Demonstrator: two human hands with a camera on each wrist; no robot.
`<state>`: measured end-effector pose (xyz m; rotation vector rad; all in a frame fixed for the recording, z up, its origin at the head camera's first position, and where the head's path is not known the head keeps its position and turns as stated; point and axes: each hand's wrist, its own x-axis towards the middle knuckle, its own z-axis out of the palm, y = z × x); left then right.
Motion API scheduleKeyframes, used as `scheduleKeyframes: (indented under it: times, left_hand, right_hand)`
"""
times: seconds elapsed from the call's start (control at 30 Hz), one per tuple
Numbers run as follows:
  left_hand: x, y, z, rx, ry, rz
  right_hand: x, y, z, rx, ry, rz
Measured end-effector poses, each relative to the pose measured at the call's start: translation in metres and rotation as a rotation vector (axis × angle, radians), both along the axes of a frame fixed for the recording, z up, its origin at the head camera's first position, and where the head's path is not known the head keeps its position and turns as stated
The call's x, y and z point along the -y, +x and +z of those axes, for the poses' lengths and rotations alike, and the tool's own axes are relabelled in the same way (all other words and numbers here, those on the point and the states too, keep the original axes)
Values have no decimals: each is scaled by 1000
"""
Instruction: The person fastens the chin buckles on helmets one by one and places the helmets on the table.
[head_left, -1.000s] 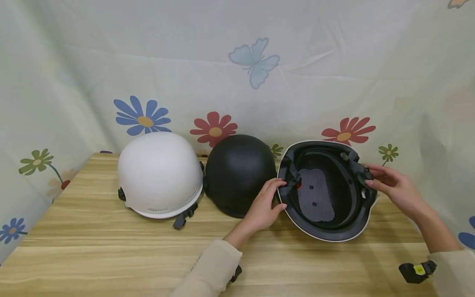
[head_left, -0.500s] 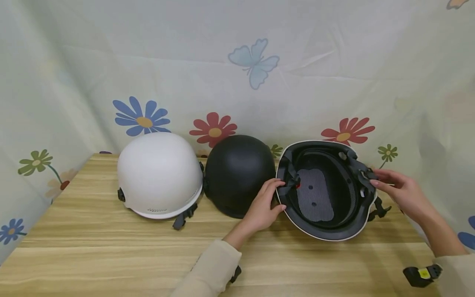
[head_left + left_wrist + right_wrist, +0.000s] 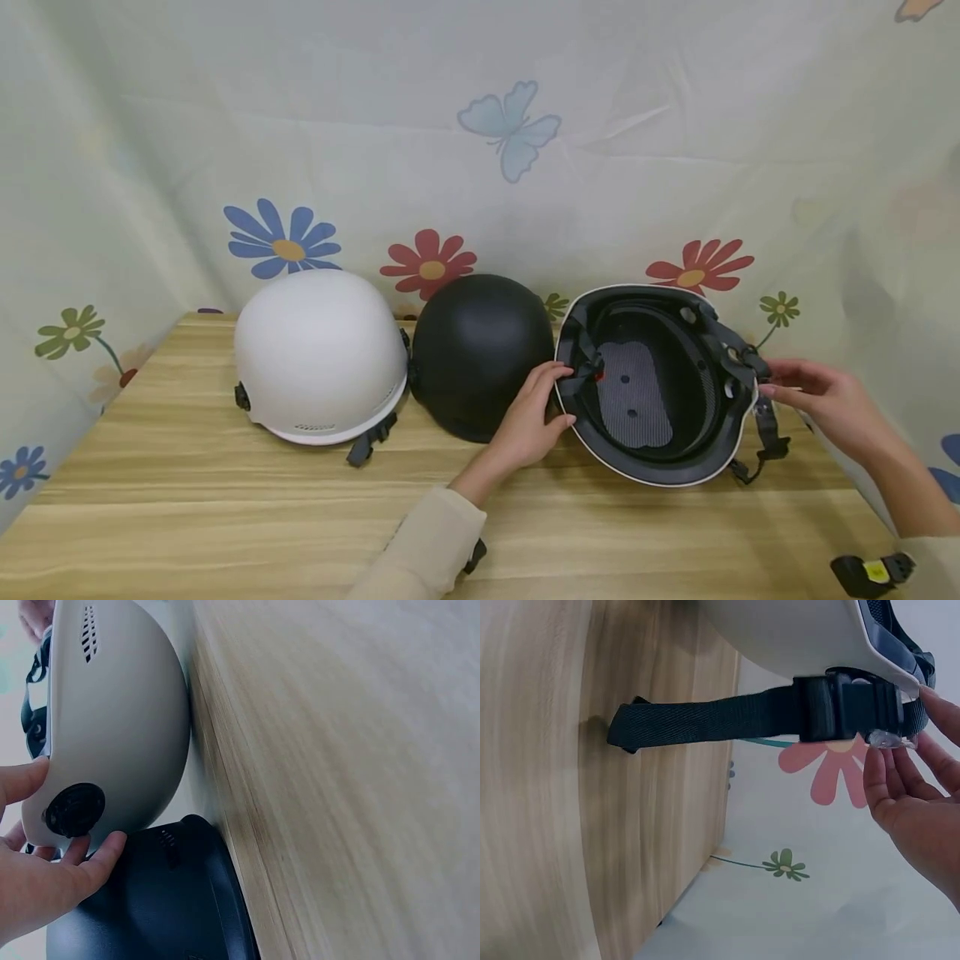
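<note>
A white helmet lies upside down at the right of the table, its black padded inside facing up. My left hand grips its left rim. In the left wrist view, the thumb lies on the rim and the other fingers on the outer shell, by a round black knob. At the right rim my right hand pinches the black chin strap. In the right wrist view, the strap hangs outside the shell past a black buckle, its folded end over the wood.
A black helmet stands dome up, right beside my left hand. Left of it sits another white helmet, a strap poking out below. A flower-printed curtain hangs behind the wooden table.
My right hand has moved a little outward and down at the right rim. The strap now hangs down outside the helmet. The left hand has kept its hold.
</note>
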<state>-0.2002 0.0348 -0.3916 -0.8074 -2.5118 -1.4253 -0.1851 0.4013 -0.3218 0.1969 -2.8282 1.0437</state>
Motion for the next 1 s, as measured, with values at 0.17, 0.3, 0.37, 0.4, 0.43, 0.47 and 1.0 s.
scheduleKeyframes:
  times: [0.17,0.3,0.37,0.4,0.43,0.47,1.0]
  left_hand:
    - [0,0,-1,15,-3,5]
    - [0,-1,-1,11,-1,7]
    - [0,0,-1,8,3,5]
    - [0,0,-1,6,4,3]
    - [0,0,-1,3,5,3]
    - [0,0,-1,-1,6,2]
    - [0,-1,0,-16,4,1]
  right_hand:
    - [-4,3,-4,12,-49,52]
    - [-8,6,-6,24,-72,91]
    - [-9,7,-8,34,-101,115]
    - [-10,7,-9,37,-115,131]
    - [-10,7,-10,39,-127,142]
    - [-11,8,-11,40,-137,149]
    - [-14,17,-12,0,-158,129]
